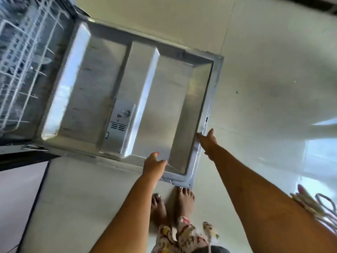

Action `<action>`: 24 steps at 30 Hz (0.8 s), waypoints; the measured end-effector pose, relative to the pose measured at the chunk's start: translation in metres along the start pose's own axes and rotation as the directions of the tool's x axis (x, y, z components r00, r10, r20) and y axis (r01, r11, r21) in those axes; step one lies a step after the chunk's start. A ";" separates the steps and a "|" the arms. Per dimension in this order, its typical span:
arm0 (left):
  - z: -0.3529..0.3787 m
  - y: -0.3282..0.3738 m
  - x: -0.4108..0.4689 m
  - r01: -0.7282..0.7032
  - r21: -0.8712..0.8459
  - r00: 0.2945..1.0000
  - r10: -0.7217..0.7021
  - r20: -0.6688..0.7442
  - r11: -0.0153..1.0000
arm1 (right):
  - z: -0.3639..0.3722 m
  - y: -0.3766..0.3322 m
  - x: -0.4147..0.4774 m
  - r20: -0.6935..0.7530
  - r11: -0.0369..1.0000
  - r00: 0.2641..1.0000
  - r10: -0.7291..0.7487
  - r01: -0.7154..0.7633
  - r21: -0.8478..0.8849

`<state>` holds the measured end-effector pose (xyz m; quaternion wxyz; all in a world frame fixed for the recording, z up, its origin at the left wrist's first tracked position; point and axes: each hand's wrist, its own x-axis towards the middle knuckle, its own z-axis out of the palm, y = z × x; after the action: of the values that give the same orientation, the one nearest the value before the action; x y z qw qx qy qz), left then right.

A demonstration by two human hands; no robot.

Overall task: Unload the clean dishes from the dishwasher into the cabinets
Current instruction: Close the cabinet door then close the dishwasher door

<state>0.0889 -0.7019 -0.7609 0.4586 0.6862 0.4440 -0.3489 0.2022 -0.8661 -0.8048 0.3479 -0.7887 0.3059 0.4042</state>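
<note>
Dishwasher door (pixel 127 79) lies open and flat above the floor, with the white wire rack (pixel 23 61) in the tub at left. The right hand (pixel 207 141) touches the door's outer rim with straight fingers. The left hand (pixel 155 165) rests on the near rim, its grip too blurred to tell.

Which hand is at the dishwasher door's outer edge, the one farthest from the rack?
The right hand: it touches the outer edge of the open stainless-steel dishwasher door. The left hand is on the door's side rim instead, near the corner.
</note>
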 end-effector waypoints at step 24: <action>0.090 -0.031 0.012 -0.214 0.550 0.970 0.243 0.020 0.807 | 0.010 0.043 0.063 0.188 0.900 0.979 0.082 -0.154 0.409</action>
<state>0.0575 -0.7773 -0.8115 0.2700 0.8457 0.2514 -0.3856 0.1957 -0.8956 -0.8761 0.5088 -0.6387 0.4031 0.4131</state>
